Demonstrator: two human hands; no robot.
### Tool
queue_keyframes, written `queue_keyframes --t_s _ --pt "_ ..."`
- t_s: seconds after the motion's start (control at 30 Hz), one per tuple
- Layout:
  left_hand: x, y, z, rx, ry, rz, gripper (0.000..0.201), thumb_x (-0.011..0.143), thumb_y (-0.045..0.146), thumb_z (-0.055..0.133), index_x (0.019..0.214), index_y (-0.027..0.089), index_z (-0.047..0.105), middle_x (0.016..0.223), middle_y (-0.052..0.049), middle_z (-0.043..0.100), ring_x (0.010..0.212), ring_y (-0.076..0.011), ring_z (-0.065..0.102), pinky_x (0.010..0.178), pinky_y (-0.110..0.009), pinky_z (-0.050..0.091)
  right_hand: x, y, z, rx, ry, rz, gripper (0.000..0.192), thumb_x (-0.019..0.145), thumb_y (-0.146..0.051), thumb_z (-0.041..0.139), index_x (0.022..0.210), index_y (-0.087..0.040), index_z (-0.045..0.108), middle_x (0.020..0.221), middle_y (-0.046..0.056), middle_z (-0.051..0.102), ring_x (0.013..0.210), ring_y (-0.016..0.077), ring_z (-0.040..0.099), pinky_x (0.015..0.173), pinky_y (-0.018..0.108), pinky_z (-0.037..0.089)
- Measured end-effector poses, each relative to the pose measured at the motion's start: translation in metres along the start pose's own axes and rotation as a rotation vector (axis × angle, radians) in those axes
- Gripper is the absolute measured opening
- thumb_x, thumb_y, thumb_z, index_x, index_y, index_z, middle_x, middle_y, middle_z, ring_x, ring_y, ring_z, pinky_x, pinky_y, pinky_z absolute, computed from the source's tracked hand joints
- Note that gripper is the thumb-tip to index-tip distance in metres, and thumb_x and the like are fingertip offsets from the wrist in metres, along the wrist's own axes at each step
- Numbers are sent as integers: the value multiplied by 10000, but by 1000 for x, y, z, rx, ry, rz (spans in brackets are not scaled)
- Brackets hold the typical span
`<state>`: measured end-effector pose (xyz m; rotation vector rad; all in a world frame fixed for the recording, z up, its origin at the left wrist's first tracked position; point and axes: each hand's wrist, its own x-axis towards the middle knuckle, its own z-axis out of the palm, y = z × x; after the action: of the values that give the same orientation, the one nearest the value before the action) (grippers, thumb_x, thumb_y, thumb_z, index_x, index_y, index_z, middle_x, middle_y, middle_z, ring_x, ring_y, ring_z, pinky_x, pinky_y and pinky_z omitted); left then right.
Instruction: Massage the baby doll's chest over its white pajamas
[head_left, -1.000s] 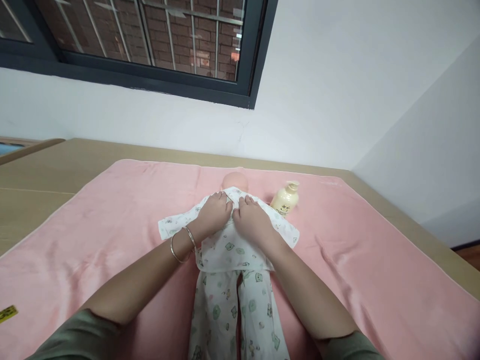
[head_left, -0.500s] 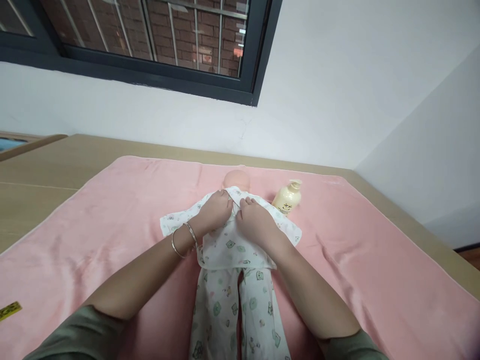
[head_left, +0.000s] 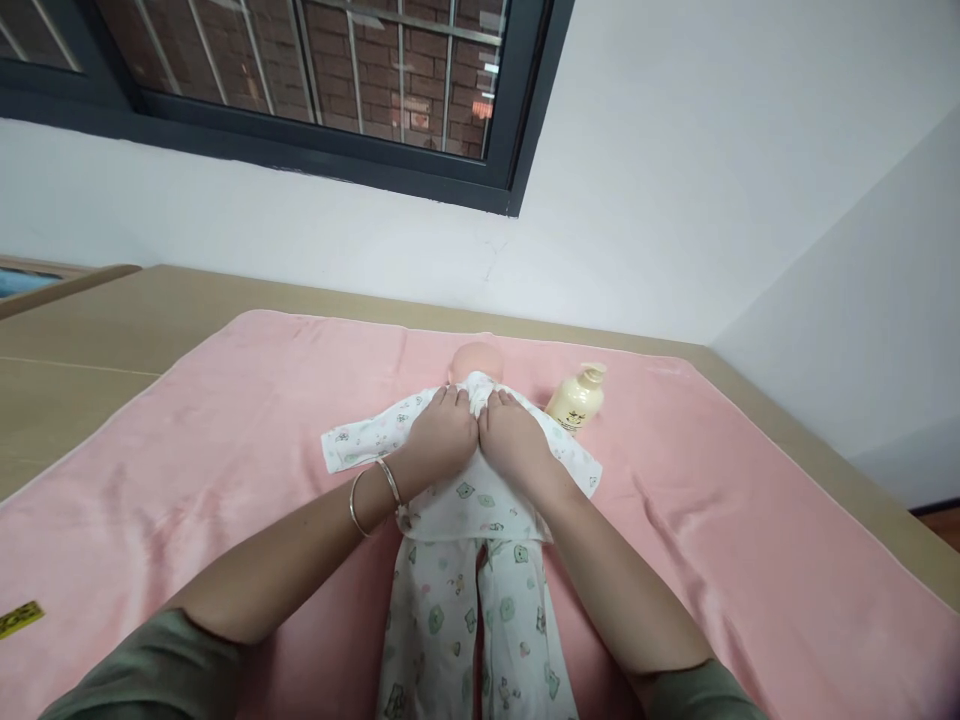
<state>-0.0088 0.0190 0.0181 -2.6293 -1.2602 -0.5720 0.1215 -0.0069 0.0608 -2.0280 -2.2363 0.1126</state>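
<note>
A baby doll lies on its back, its bare head at the far end, dressed in a white printed shirt and matching trousers. My left hand, with bangles on its wrist, is closed on the shirt front just below the collar. Right beside it, my right hand is closed on the same part of the shirt, knuckles nearly touching. My hands hide the fastening and the exact pinch of the fingertips. Both shirt sleeves are spread out to the sides.
A cream pump bottle leans or lies right of the doll's shoulder. Beneath everything is a pink blanket on a wooden surface. A yellow label is at the left edge. Wall and a dark-framed window stand behind.
My hands have come closer together over the shirt front, the left one moving slightly right. The shirt's neckline, tugged up before, now lies flatter. The view has shifted slightly.
</note>
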Motion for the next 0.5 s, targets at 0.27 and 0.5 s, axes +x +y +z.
queue_keyframes --t_s 0.27,0.5 --pt "7 -11 13 -79 113 -120 369 998 232 374 1179 48 638 1208 -217 690 1195 -316 619 1085 -465 470 -2 1 -4 89 38 -16 454 1027 -211 334 1368 -26 570 1469 229 561 1405 285 492 1134 353 373" --pt "7 -4 13 -93 109 -187 404 999 226 369 1272 12 576 1230 -230 676 1199 -315 614 1061 -447 476 12 8 1 130 67 97 391 1023 -279 376 1251 -77 622 1315 200 658 1237 273 585 1028 333 406"
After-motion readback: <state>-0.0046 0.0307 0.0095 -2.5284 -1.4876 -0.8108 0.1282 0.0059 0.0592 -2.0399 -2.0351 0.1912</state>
